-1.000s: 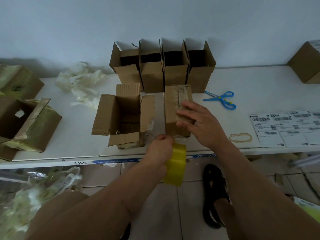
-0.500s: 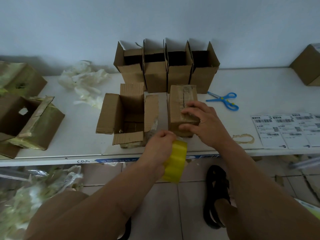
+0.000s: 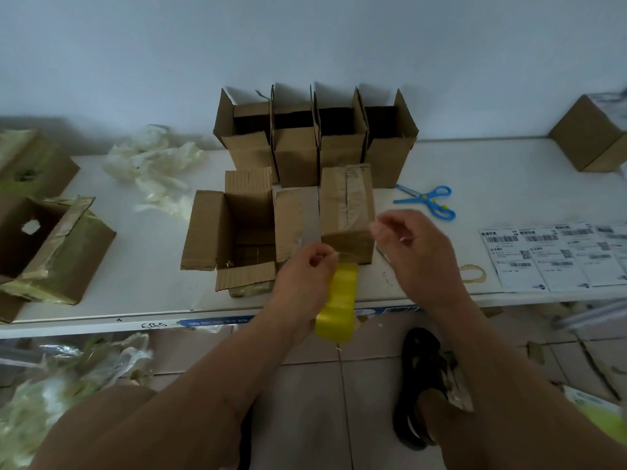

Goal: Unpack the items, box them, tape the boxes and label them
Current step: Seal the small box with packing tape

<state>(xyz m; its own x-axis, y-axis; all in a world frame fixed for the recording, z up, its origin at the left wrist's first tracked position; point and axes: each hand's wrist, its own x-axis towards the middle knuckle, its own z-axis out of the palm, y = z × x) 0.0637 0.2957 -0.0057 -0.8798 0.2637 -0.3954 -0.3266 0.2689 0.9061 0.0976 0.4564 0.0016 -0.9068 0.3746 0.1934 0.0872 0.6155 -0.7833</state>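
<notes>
Head camera, looking down: the right hand [image 3: 419, 252], which half a second ago lay flat on the closed cardboard box [image 3: 346, 212], has lifted off it and now hovers just beside its near right corner, fingers loosely curled with thumb and forefinger pinched, maybe on a bit of clear tape, though I cannot tell. The left hand [image 3: 305, 276] stays wrapped around the yellow tape roll [image 3: 337, 301] at the table [image 3: 475, 171] edge, touching the box's near face where a strip runs up over the top seam. To my eye the tape has been laid and is about to be torn, so this box is nearly sealed.

The open box [image 3: 237, 232] just to its left and the row of four open boxes [image 3: 315, 137] behind remain unsealed. The label sheets [image 3: 556, 256] on the right carry barcodes and small print too fine to read. Some handwriting on the table's front edge is illegible too. Blue scissors [image 3: 427, 200] lie unused nearby.
</notes>
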